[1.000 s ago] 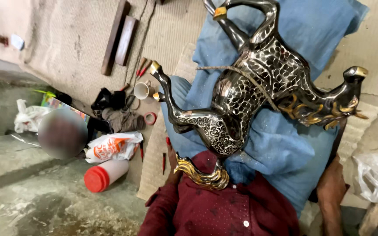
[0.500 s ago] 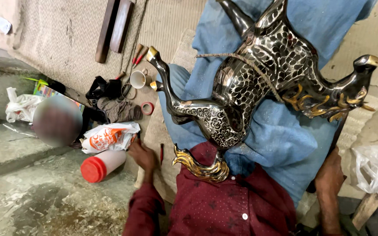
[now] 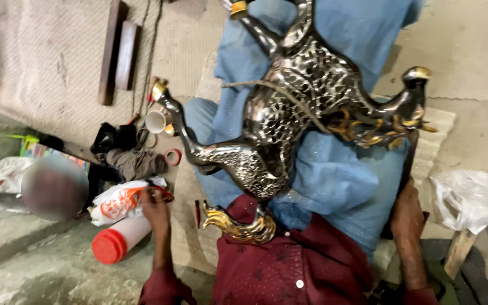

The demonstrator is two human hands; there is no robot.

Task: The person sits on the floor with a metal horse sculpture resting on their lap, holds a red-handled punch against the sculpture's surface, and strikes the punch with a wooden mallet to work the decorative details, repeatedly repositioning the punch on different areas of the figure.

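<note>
One view only, from the head camera looking down. A big shiny black-and-silver metal horse figure with gold hooves and a gold tail (image 3: 306,113) lies on its side across the person's lap, on the blue trousers (image 3: 340,186). Its legs stick out to the left and right, and its curly gold tail touches the dark red shirt (image 3: 295,271).

The left hand (image 3: 155,204) reaches out to the left, away from the horse, to the things on the floor. Its fingers are curled around something small and dark with a bit of red — I cannot tell what it is. Just beside it lie a white plastic bag with orange print (image 3: 121,200) and a white bottle with a red cap (image 3: 121,242). A white cup (image 3: 156,121), a small red ring (image 3: 172,156) and a heap of dark cloth (image 3: 125,152) lie a little farther up on the woven mat (image 3: 46,62).

The right hand (image 3: 406,210) is by the right edge of the lap, near a dark flat thing under the leg. Its fingers are hidden, so I cannot tell if they are spread or closed.

How far along? The horse already looks very shiny, with its pattern all over it. No hand is working on it now — one is busy with the small things beside it, so the work looks stopped for a moment, not surely done.
</note>
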